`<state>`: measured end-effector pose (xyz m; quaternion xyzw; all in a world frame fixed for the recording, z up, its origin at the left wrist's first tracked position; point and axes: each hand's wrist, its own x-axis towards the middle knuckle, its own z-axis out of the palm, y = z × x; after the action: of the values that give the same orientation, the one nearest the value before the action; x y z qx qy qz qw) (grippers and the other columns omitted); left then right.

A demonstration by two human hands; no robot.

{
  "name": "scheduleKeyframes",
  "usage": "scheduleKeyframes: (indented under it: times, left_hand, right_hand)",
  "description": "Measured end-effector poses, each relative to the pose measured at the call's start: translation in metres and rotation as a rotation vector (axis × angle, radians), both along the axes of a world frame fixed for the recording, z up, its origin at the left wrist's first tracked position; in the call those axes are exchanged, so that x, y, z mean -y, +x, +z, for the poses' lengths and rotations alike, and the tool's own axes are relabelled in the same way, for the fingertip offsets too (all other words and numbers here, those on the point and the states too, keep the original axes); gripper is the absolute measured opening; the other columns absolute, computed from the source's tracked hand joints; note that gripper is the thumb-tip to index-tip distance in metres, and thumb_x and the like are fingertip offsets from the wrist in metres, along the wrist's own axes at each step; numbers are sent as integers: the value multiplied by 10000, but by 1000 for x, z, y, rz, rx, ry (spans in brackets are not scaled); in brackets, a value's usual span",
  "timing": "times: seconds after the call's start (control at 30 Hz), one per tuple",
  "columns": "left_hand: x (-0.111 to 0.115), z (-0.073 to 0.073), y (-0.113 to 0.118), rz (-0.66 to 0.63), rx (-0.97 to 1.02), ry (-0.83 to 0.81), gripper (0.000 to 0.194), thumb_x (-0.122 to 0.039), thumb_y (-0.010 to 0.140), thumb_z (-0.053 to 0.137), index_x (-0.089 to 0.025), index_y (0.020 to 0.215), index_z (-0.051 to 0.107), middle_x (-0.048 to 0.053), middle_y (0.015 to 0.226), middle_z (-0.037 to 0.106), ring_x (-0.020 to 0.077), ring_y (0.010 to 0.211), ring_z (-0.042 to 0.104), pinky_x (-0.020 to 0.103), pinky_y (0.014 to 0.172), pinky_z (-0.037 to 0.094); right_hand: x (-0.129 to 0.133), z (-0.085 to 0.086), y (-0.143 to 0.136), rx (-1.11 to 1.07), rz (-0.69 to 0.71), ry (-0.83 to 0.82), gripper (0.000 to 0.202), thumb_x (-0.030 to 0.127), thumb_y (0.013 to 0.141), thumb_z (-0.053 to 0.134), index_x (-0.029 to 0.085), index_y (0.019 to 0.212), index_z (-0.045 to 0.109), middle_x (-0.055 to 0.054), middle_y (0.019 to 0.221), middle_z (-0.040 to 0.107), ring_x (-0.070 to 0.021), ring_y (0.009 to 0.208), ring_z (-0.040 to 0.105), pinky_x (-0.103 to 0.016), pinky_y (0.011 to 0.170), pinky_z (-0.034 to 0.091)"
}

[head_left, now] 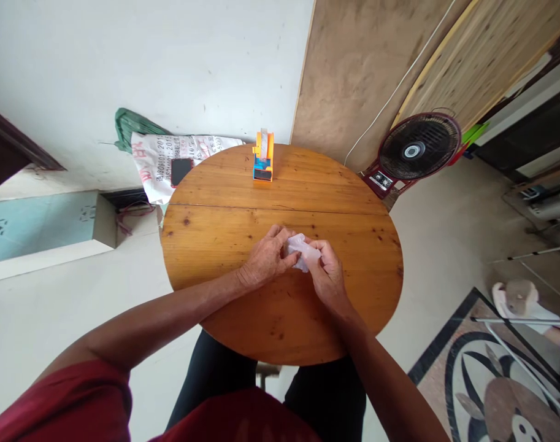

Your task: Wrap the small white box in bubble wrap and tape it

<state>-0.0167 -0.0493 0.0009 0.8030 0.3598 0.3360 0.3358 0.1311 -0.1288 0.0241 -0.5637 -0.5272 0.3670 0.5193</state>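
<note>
Over the middle of a round wooden table (280,331), both my hands hold a crumpled, whitish, thin piece of plastic or paper (299,247); its exact kind cannot be made out. From the left, my left hand (271,255) pinches it between thumb and fingers. On the other side, my right hand (326,270) grips its right edge, thumb on top. Parts of the fingers are hidden behind the crumpled piece. An orange and blue tape dispenser (263,156) with a roll of tape in it stands at the table's far edge, away from both hands.
A dark red electric fan (413,150) stands beyond the table on the right. White printed sacks (155,166) and a green bag (135,127) lie against the wall at the left. A metal rack (528,321) is at the lower right. My legs are under the table's near edge.
</note>
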Motion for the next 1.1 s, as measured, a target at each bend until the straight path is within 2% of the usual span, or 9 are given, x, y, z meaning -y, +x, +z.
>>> scheduleKeyframes:
  times: [0.1,0.17,0.27,0.47,0.6,0.8,0.97,1.03,1.1]
  left_hand:
    - [0,1,-1,-10,2,16,262,-206,796,633,-194,1055,601,35,978,551,142,777,559,268,689,489]
    - [0,2,-1,-16,4,10,239,-188,789,628,-190,1026,602,31,964,544,137,758,552,265,679,481]
    - [0,2,-2,-30,-6,14,238,-179,773,633,-192,1007,588,20,945,535,132,740,545,256,667,473]
    - [-1,-1,-2,-24,-39,64,168,-202,808,610,-188,971,573,13,902,518,132,732,528,252,660,455]
    - [-2,-2,-2,-41,-16,47,189,-181,798,618,-187,981,572,13,905,513,129,723,531,250,658,447]
    - [-2,-2,-4,-99,84,38,154,-253,845,596,-188,981,563,34,955,511,107,653,490,245,610,425]
    - [-10,8,-17,-270,44,64,158,-206,837,586,-178,989,622,66,982,583,173,836,597,274,699,477]
    - [-14,12,-25,-338,25,114,237,-201,829,600,-180,1059,655,84,1063,616,203,950,618,316,813,500]
    - [-18,16,-32,-342,-15,186,261,-226,834,616,-181,1083,681,98,1128,633,239,1047,610,382,928,483]
  right_hand:
    - [4,-4,-2,55,6,81,91,348,953,532,265,965,566,-44,1262,643,-221,1228,562,-369,1037,431]
    - [5,-6,-2,124,-9,115,71,311,944,532,264,967,580,-48,1269,639,-222,1254,549,-382,1076,402]
    - [6,-5,1,199,-28,130,68,268,926,533,259,954,594,-52,1258,629,-220,1196,575,-379,1057,418]
    - [3,-1,8,200,-40,148,112,283,953,521,259,997,621,-56,1198,629,-215,1144,589,-358,1001,465]
    - [5,-3,9,239,-29,194,98,264,948,529,246,974,621,-46,1130,668,-209,1092,626,-363,976,492]
    - [15,-9,11,445,39,302,208,151,945,481,258,1056,620,-61,1232,671,-213,1253,588,-421,1089,452]
    - [17,-10,13,581,64,339,200,139,959,470,255,1046,608,-83,1245,675,-209,1266,590,-426,1074,485]
    - [17,-9,15,612,84,333,221,129,951,458,253,1059,607,-87,1252,672,-215,1283,580,-435,1073,490]
    - [18,-10,17,645,107,338,234,130,939,464,249,1081,607,-94,1271,663,-224,1302,565,-449,1080,485]
